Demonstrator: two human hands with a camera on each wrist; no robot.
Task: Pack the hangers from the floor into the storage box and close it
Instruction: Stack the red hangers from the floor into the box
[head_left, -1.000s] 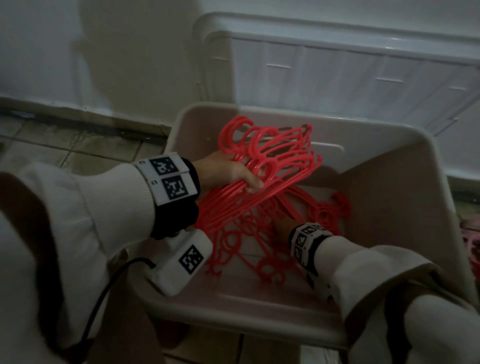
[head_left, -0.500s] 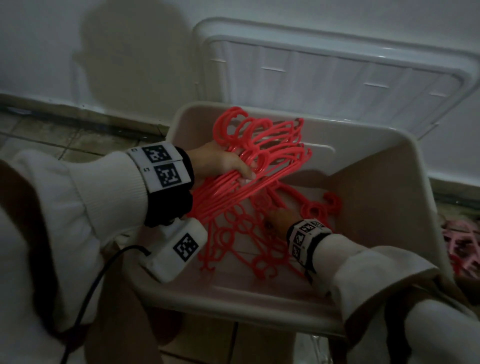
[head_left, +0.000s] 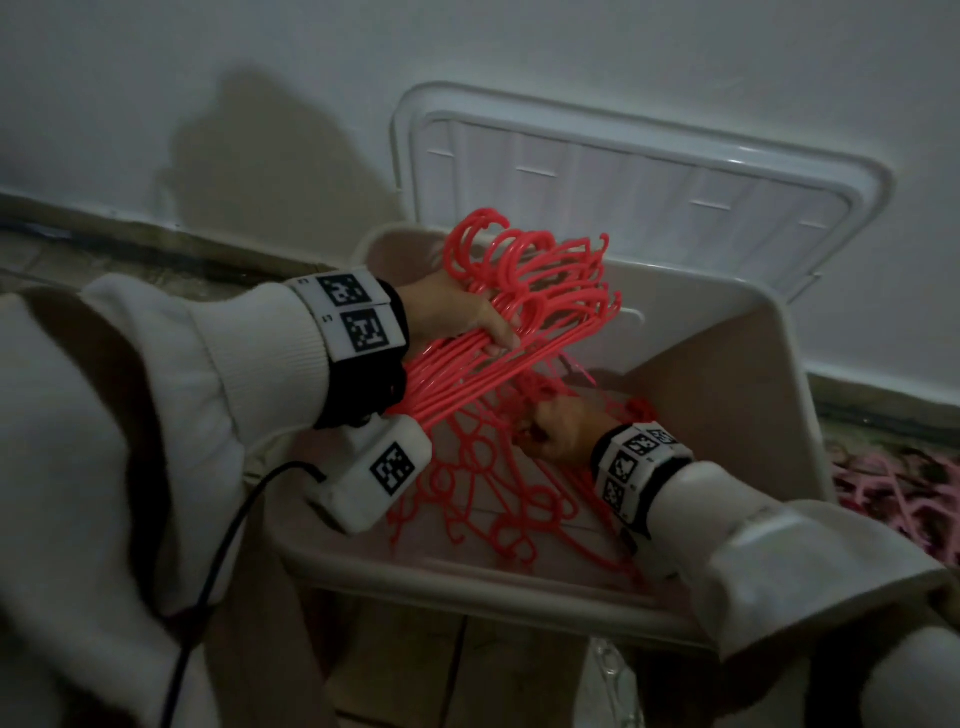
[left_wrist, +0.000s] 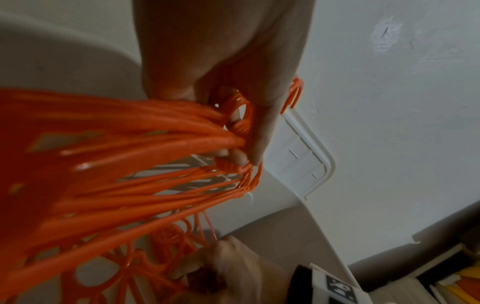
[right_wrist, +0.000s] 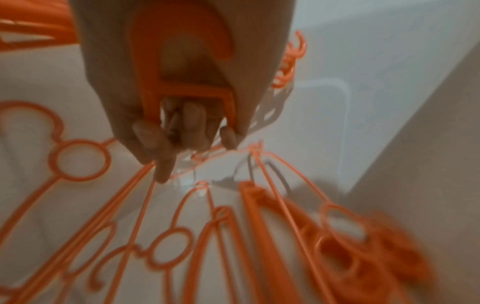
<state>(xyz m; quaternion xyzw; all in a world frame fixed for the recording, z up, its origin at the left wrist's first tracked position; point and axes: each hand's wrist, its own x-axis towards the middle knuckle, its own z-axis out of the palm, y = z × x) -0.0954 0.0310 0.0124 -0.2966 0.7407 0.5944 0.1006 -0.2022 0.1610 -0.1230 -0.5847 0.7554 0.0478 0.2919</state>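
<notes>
Head view, left hand still gripping hanger bundle, raised higher, right hand clutching hanger in box.

Head view dim and murky, low indoor light, colours muddy. My shadow falls on the wall up left. Faint glare on the lid rim. Wrist views brighter but soft: the hangers smear with motion blur lower right, and my left hand is close and out of focus. Strong wide-angle bending at the edges.
</notes>
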